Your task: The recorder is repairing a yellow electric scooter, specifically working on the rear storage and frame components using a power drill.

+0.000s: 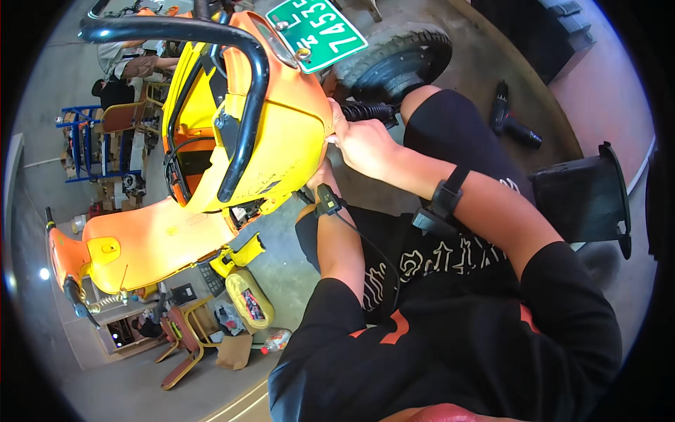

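Observation:
The yellow side panel (281, 151) of an orange and yellow scooter (179, 232) stands in front of me. My right hand (362, 144) is closed at the panel's rear edge, below the orange tail section, with thumb and fingers pressed on the rim. Just under that edge is my left hand (322, 176), its fingers hidden behind the panel. A black grab rail (254, 105) curves over the bodywork. The green number plate (318, 34) and the rear wheel (404, 60) are beyond my hands, with a black coil shock absorber (365, 112) beside my right hand.
A black and red cordless drill (513, 119) lies on the floor to the right, near a black bin (580, 200). On the left are a yellow jug (249, 299), a plastic bottle (276, 341), chairs (190, 337) and a blue rack (81, 144). Another person (133, 60) sits far left.

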